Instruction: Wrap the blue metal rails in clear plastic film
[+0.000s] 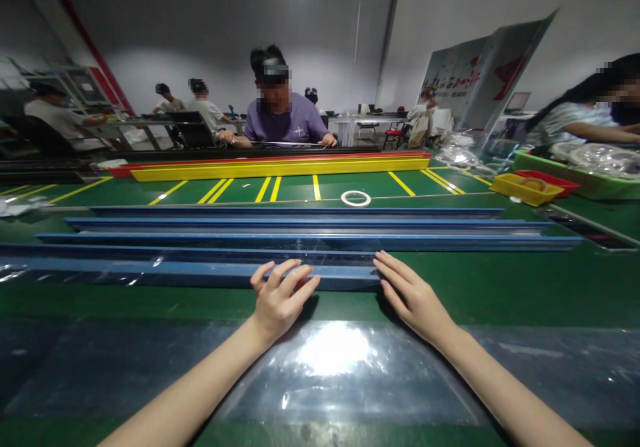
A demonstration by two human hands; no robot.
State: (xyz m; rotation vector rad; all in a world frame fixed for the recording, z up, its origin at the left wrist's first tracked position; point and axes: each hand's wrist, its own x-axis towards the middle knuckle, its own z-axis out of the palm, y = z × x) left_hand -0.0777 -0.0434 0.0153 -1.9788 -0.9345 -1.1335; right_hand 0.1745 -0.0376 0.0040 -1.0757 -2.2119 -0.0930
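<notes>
The nearest blue channel strip lies lengthwise across the green table, with shiny clear film over its left part. My left hand rests on this strip near its right end, fingers curved and apart. At the strip's right end, my right hand touches it with fingers stretched out. Behind lie several more blue strips, parallel to it. A wide sheet of clear plastic film is spread flat under my forearms and reflects a bright light.
A white tape ring lies beyond the strips. Farther back are yellow strips and a person holding a thin rod. On the right stand a yellow tray and a green bin with clear-wrapped rolls. More people sit around.
</notes>
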